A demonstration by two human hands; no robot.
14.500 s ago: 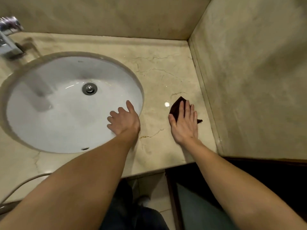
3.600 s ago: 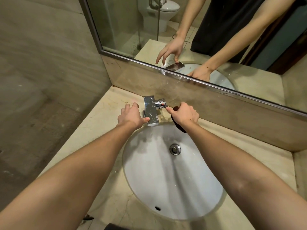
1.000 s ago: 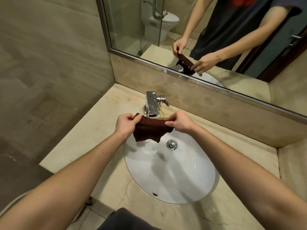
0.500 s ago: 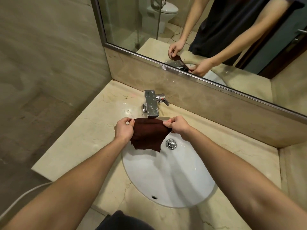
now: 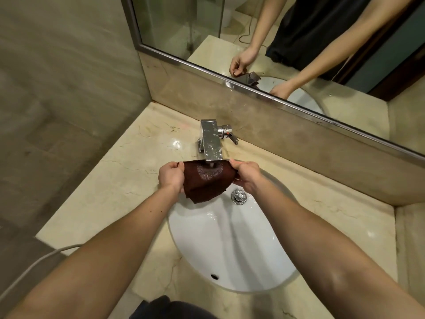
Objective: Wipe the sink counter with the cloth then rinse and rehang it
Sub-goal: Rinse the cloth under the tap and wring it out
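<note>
We see the cloth point(image 5: 207, 184) now right under the tap point(image 5: 211, 141) spout; 0.5 s ago it sat just short. Water hits mid-cloth, leaving a wet patch. L hand point(image 5: 171, 177) and R hand point(image 5: 247, 177) each pinch a top corner, cloth stretched btwn them over the sink point(image 5: 230, 249). Rinse has begun, we judge; rehang still to do.

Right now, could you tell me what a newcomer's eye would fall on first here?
The dark brown cloth is held stretched between the left hand and right hand under the chrome faucet, with water splashing on its middle. Below it lies the white sink basin, set in the marble counter; a mirror runs behind.
</note>
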